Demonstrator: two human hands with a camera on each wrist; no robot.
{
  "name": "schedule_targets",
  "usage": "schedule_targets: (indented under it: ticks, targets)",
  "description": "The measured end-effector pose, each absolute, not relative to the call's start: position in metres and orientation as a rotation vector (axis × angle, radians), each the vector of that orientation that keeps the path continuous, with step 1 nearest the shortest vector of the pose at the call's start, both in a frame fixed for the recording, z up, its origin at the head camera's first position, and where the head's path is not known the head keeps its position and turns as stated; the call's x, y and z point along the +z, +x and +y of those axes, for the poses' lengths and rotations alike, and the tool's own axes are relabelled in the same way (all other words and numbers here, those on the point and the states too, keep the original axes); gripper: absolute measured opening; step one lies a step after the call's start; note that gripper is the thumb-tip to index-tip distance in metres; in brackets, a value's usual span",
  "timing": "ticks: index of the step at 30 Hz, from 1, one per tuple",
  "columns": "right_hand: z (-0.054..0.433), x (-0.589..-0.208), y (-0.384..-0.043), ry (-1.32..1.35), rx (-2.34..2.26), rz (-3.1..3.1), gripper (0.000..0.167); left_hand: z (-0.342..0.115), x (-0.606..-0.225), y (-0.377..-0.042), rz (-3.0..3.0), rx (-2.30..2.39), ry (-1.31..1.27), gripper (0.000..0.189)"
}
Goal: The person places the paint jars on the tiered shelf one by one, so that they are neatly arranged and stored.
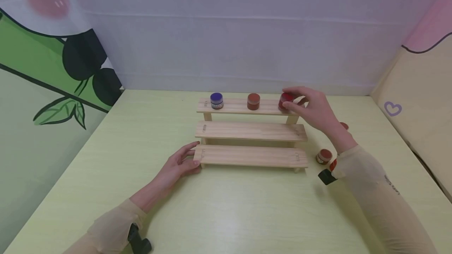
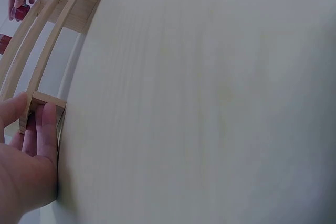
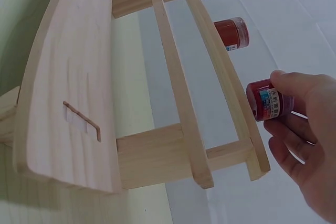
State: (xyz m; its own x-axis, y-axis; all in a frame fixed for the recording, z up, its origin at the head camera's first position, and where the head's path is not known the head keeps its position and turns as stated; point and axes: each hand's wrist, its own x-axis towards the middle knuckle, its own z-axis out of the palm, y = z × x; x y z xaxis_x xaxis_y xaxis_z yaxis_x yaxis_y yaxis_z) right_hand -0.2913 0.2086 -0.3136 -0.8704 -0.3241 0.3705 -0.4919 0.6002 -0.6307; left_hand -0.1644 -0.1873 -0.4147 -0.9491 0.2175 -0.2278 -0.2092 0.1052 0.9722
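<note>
The table (image 1: 247, 211) bears the rack (image 1: 250, 130), three stepped shelves. My left hand (image 1: 181, 164) holds the left end of the lowest shelf (image 1: 247, 155) between thumb and fingers. My right hand (image 1: 314, 107) pinches the red jar (image 1: 286, 97) at the right end of the top shelf (image 1: 234, 105); I can't tell whether its base sits flat. Releasing it half-seated could tip it off the edge; jerking the rack could topple the brown jar (image 1: 253, 102) and blue jar (image 1: 217, 101).

Soft light, faint glare on the table (image 1: 226, 214); wrist views seem hazy.
</note>
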Motion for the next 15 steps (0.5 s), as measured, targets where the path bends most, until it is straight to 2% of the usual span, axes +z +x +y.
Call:
schedule_targets:
  ticks: [15]
  targets:
    - [0.2087,-0.3206,-0.2928,0.676,1.145,-2.671,0.043,-0.1874,-0.4200,-0.1674,2.082,1.910,-0.004,0.065]
